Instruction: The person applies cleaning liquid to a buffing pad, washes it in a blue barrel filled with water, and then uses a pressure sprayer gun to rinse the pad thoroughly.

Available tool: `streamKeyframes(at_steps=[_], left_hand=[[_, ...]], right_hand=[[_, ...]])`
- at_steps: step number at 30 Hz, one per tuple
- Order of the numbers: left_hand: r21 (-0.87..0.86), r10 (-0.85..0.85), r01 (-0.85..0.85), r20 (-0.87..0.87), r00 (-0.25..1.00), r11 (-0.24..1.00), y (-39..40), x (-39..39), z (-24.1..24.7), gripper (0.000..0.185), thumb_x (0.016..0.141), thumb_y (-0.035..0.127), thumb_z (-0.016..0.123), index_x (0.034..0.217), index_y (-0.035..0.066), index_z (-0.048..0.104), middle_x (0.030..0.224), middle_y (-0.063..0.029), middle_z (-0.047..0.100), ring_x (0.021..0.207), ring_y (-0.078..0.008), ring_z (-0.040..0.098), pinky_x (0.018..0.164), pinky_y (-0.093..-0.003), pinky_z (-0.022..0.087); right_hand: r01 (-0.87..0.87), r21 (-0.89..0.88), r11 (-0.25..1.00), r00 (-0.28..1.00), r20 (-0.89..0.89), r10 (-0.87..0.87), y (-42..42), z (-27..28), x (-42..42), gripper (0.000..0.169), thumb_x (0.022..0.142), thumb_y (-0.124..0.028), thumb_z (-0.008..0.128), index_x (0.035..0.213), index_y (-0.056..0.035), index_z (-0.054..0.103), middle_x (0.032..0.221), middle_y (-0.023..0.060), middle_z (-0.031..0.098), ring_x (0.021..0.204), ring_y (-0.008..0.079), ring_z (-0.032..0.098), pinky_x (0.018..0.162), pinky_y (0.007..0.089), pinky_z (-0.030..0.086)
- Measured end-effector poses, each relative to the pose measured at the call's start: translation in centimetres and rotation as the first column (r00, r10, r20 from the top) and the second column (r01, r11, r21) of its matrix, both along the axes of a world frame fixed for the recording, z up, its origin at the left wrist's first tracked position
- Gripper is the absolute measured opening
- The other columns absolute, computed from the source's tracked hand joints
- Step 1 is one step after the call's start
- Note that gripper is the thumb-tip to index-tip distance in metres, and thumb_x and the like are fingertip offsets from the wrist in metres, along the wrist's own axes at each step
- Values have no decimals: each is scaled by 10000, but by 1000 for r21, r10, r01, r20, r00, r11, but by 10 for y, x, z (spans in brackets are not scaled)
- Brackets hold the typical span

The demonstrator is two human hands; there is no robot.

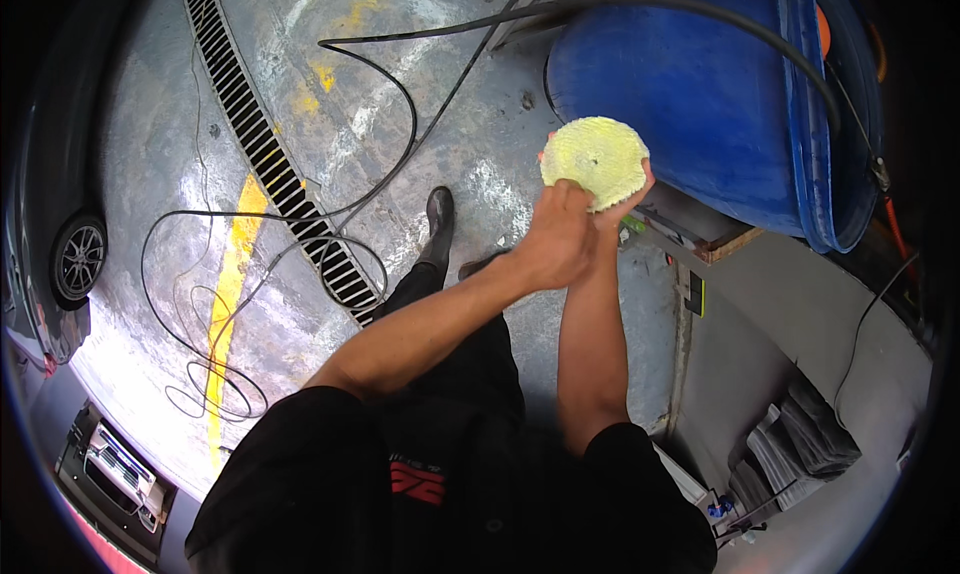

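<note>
A round, pale yellow wool polishing pad with a small hole at its centre faces up in front of me. Under and behind it is my right hand, gripping its edge; a finger shows at the pad's right rim and fingertips at its left. My left hand is at the pad's lower edge with curled fingers touching the fluffy face. Its wrist crosses over the right forearm. Whether the left fingers pinch the pad or only press on it, I cannot tell.
A big blue plastic drum lies to the upper right, above a shallow tray. Black hoses loop over the floor across a metal drain grate. A dark car stands at far left. A grey wall rises at right.
</note>
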State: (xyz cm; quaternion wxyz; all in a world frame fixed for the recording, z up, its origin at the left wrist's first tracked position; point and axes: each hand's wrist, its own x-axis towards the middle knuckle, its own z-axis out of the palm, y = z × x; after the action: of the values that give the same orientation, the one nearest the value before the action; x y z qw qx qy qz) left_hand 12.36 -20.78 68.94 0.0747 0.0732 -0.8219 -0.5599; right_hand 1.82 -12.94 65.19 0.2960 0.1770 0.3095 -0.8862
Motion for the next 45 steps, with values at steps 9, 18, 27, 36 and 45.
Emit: streamKeyframes(at_steps=[9, 18, 27, 36, 45], left_hand=[[-139, 107, -84, 171, 979, 987, -13, -66, -27, 310, 848, 142, 619, 1112, -20, 612, 1119, -232, 554, 1078, -404, 511, 901, -528, 413], [63, 156, -160, 67, 986, 985, 6, -57, -4, 305, 887, 153, 595, 1151, 1, 607, 1143, -226, 544, 1066, -405, 500, 976, -513, 390], [-64, -133, 137, 68, 989, 988, -22, -59, -19, 336, 924, 156, 570, 1199, -34, 600, 1189, -236, 558, 1106, -409, 504, 1008, -508, 383], [-104, -117, 133, 143, 983, 986, -24, -67, -23, 427, 971, 268, 572, 1264, -43, 583, 1254, -263, 558, 1158, -416, 526, 1039, -514, 397], [-94, -91, 93, 29, 995, 991, -32, -25, -31, 463, 979, 260, 595, 1334, -34, 544, 1354, -242, 535, 1293, -419, 475, 1112, -493, 375]], right_hand=[[64, -186, 980, 998, 2, -65, -8, -8, 23, 715, 872, -647, 500, 1363, -133, 581, 1332, 127, 608, 1183, 352, 579, 1012, 569, 463], [113, 15, 993, 993, 21, -114, -12, -6, 35, 795, 902, -684, 410, 1475, -142, 503, 1500, 141, 492, 1340, 385, 499, 1050, 649, 428], [106, 33, 994, 989, 102, -109, -8, -2, 39, 780, 888, -682, 448, 1438, -134, 525, 1457, 153, 529, 1337, 408, 499, 1091, 680, 374], [146, -131, 981, 989, -2, -147, -10, -9, 49, 737, 896, -619, 481, 1440, -122, 478, 1469, 112, 491, 1400, 381, 420, 1066, 691, 380], [104, -158, 982, 995, 7, -104, -2, 0, 49, 703, 949, -559, 455, 1390, -20, 544, 1394, 232, 573, 1301, 403, 534, 1136, 577, 387]])
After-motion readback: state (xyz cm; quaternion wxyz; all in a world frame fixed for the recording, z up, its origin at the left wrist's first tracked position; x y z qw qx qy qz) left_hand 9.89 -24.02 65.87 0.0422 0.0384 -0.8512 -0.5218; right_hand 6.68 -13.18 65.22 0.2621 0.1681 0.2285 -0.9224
